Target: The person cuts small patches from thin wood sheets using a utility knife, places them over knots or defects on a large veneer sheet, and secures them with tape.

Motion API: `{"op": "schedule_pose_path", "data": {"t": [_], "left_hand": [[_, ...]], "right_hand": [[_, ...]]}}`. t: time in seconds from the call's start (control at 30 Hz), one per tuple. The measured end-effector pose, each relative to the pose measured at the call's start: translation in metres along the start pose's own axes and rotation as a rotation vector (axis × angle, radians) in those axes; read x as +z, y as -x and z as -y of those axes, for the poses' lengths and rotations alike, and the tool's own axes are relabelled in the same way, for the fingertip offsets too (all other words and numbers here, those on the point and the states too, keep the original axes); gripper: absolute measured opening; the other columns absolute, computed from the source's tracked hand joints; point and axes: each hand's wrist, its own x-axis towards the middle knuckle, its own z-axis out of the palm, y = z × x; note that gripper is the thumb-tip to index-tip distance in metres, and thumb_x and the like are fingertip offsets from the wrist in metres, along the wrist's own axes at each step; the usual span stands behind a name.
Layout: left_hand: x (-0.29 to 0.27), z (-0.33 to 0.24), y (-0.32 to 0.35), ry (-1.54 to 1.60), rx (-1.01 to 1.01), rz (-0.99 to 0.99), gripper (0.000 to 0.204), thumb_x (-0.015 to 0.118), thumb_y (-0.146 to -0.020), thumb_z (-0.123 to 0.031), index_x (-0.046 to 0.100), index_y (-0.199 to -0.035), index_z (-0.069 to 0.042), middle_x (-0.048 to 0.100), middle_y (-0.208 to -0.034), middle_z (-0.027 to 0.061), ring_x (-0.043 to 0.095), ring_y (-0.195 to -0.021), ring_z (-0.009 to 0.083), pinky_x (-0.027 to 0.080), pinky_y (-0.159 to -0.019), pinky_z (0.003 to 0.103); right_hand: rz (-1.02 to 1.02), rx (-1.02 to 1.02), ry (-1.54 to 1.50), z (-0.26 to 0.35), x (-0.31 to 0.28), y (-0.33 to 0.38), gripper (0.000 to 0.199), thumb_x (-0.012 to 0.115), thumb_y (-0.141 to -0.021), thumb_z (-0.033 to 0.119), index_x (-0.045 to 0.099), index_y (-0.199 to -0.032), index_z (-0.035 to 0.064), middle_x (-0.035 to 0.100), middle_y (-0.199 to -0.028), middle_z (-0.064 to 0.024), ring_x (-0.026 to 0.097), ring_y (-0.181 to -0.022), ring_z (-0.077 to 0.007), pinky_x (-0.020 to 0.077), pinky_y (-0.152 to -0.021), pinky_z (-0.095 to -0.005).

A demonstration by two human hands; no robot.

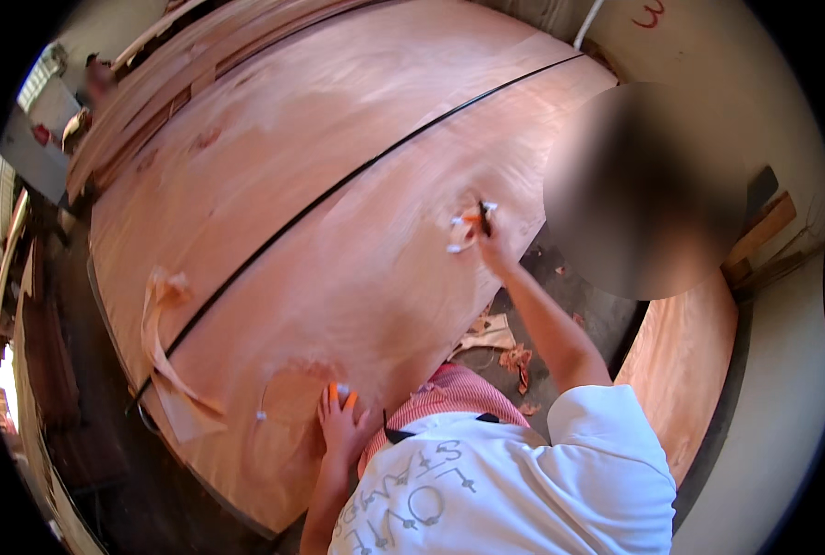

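Note:
A large reddish-tan sheet of wood veneer (338, 268) spreads in front of me. My left hand (341, 424) lies on it near the closest edge, fingers stretched out, with orange wraps on some fingertips. Beside that hand is a patch outline with a small white piece of tape (261, 415). My right hand (492, 242) reaches farther right and grips a dark, slim tool (485, 218), whose exact kind I cannot make out. Its fingers are at a rough spot in the veneer, where small white tape pieces (454, 248) lie around an orange-brown patch.
A long black strip (366, 166) crosses the sheet diagonally. Torn veneer strips (167, 347) lie at the left edge, and scraps (493, 333) lie on the floor. Stacked veneer (153, 120) stands at far left. Another person (648, 194), blurred, is close at right, beside more wood (685, 361).

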Motion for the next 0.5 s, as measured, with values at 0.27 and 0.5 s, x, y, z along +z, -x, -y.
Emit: {"op": "schedule_pose_path", "data": {"t": [0.27, 0.5], "left_hand": [[0.011, -0.008, 0.002, -0.055, -0.135, -0.016, 0.041, 0.065, -0.071, -0.03, 0.058, -0.106, -0.008, 0.035, -0.133, 0.0221, 0.033, -0.123, 0.0406, 0.033, -0.098, 0.048], [0.019, -0.015, -0.005, -0.09, -0.248, -0.102, 0.036, 0.063, -0.07, -0.027, 0.058, -0.099, -0.007, 0.037, -0.133, 0.0203, 0.04, -0.117, 0.0382, 0.038, -0.092, 0.046]], "right_hand": [[-0.451, -0.574, -0.071, 0.154, -0.22, -0.318, 0.029, 0.056, -0.087, 0.029, 0.063, -0.097, 0.0025, 0.054, -0.07, -0.0025, 0.046, -0.062, -0.0119, 0.0355, -0.056, -0.0264], [0.249, 0.019, -0.927, 0.284, -0.216, -0.295, 0.027, 0.049, -0.091, 0.03, 0.045, -0.077, 0.0074, 0.038, -0.055, -0.0009, 0.035, -0.042, -0.0061, 0.0259, -0.035, -0.0209]]}}
